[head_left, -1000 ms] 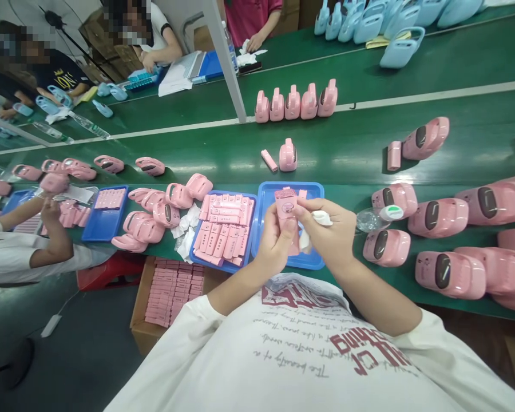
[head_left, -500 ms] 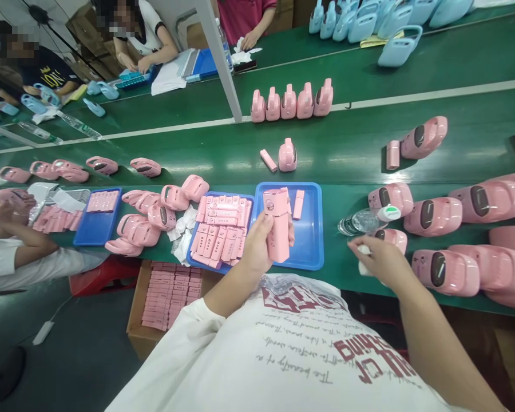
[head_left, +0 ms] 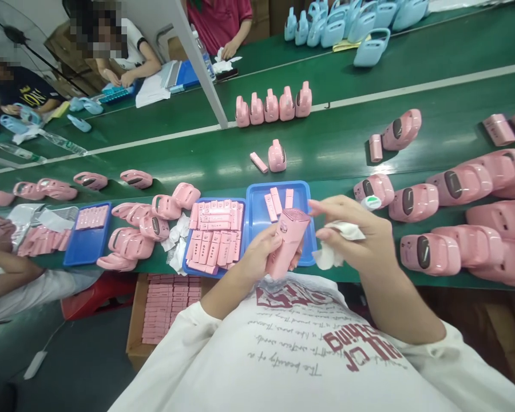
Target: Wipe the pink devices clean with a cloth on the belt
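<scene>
My left hand [head_left: 260, 254] is wrapped around a pink rectangular device housing [head_left: 288, 243], tilted, with a fine grille on its top end. Close to that end is my right hand [head_left: 360, 237], with a crumpled white tissue [head_left: 332, 246] caught in its fingers; thumb and forefinger are apart. Behind the housing, a blue tray [head_left: 257, 200] holds a few slim pink pieces [head_left: 289, 198]. To its left, another blue tray [head_left: 241, 274] is filled with pink rectangular pieces [head_left: 214, 240]. A bottle's white-and-green cap [head_left: 371, 202] shows past my right hand; the bottle itself is mostly hidden.
Pink handled units [head_left: 429, 254] crowd the right side, and more [head_left: 133, 243] lie left beside crumpled tissues [head_left: 178, 234]. A carton [head_left: 133, 320] of pink pieces stands below the table edge. Co-workers sit left and across the green conveyor [head_left: 189, 154].
My right hand has moved left from beside the bottle to the pink housing, bringing the tissue. My left hand has tipped the housing. More slim pieces now show in the tray.
</scene>
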`<state>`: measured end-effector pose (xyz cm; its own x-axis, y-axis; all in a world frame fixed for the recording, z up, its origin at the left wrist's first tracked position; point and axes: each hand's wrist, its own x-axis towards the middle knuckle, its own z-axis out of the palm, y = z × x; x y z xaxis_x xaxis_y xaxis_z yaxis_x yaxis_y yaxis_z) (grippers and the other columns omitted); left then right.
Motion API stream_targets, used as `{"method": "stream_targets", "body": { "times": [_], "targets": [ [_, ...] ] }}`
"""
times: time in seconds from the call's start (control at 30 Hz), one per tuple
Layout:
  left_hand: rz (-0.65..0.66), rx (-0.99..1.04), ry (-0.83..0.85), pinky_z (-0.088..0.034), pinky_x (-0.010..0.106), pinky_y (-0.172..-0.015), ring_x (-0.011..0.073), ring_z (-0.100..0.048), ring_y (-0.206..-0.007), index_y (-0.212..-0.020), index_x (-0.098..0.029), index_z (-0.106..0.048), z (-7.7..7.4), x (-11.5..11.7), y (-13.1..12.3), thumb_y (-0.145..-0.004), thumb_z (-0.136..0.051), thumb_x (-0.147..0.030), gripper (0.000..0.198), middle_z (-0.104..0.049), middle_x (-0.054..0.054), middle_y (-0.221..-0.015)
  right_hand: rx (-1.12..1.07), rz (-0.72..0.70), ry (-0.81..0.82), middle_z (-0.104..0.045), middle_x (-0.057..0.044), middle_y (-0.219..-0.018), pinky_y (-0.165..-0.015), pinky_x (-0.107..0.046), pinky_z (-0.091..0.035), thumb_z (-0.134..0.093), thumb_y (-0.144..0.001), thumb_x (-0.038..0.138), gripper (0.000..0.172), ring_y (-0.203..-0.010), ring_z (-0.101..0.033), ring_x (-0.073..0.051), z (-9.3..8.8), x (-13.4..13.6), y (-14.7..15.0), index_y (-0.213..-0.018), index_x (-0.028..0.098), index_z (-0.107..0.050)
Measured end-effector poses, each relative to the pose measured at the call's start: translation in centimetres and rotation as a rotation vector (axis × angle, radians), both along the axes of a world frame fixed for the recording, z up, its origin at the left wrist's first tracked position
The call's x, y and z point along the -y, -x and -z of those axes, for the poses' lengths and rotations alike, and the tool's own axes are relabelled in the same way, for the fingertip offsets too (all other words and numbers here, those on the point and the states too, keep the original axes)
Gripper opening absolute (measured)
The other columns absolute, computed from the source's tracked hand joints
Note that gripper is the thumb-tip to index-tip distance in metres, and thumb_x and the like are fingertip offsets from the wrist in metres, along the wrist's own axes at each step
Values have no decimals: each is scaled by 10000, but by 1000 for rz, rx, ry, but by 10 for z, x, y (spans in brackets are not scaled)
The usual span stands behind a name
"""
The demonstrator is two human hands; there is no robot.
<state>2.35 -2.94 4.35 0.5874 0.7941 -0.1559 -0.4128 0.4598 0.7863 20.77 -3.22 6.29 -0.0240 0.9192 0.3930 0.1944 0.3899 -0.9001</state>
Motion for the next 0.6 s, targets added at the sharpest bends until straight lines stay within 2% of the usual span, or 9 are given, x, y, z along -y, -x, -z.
{"method": "stream_targets", "body": {
  "times": [0.07,0.13,0.2,0.3,0.37,0.4,0.47,0.53,0.6],
  "targets": [
    [13,-5,26,-411,225,-425,111,-549,-495,-883,-140,-607,2,1,1,-750,-652,-532,416,-580,29,-719,-29,-20,-20,-653,-32,-886,-730,-322,-524,-699,-791,345,162,-807,-617,-162,-4,-9,13,-937,293,-745],
    [-4,-10,56,-407,224,-419,106,-545,-486,-862,-138,-591,4,2,1,-760,-649,-519,398,-582,30,-726,-61,-3,-28,-634,-27,-815,-681,-306,-519,-697,-792,349,100,-742,-606,-146,1,-13,22,-818,263,-743],
    [-28,-12,88,-398,220,-409,101,-536,-477,-839,-138,-579,5,3,0,-757,-653,-521,399,-574,23,-708,-85,72,-44,-614,-22,-747,-647,-304,-508,-693,-792,373,149,-693,-588,-141,8,-16,27,-737,236,-715],
    [-42,14,130,-373,208,-391,85,-503,-460,-863,-143,-577,6,2,-3,-711,-685,-550,447,-548,2,-678,-95,284,-98,-596,-25,-700,-644,-317,-489,-685,-786,414,247,-681,-575,-153,17,-18,25,-645,215,-644],
    [-67,52,138,-348,194,-379,62,-456,-447,-924,-154,-578,5,0,-3,-679,-712,-554,488,-528,-15,-682,-95,341,-52,-597,-25,-695,-625,-307,-471,-672,-785,442,293,-668,-569,-153,25,-19,16,-626,206,-603],
    [-95,68,138,-336,185,-376,53,-436,-445,-943,-161,-575,5,-2,-3,-671,-722,-548,495,-517,-23,-684,-71,302,32,-601,-26,-688,-595,-294,-458,-648,-794,473,317,-645,-565,-150,32,-19,9,-638,201,-598],
    [-158,96,135,-322,174,-374,44,-418,-445,-921,-168,-566,5,-6,0,-672,-730,-530,468,-500,-32,-679,75,123,288,-620,-34,-672,-541,-272,-435,-565,-824,544,383,-604,-569,-151,52,-17,-7,-696,188,-621],
    [-189,123,154,-327,174,-380,48,-425,-450,-890,-165,-564,6,-9,2,-684,-717,-529,445,-495,-32,-665,365,-61,514,-634,-53,-645,-548,-277,-445,-490,-851,573,441,-599,-597,-171,77,-12,-23,-736,179,-650],
    [-196,141,196,-340,181,-390,61,-443,-464,-907,-160,-577,8,-12,4,-701,-688,-542,448,-501,-24,-657,638,-149,587,-588,-54,-542,-562,-297,-452,-507,-845,565,450,-555,-596,-187,101,-7,-38,-645,183,-635]
  ]
}}
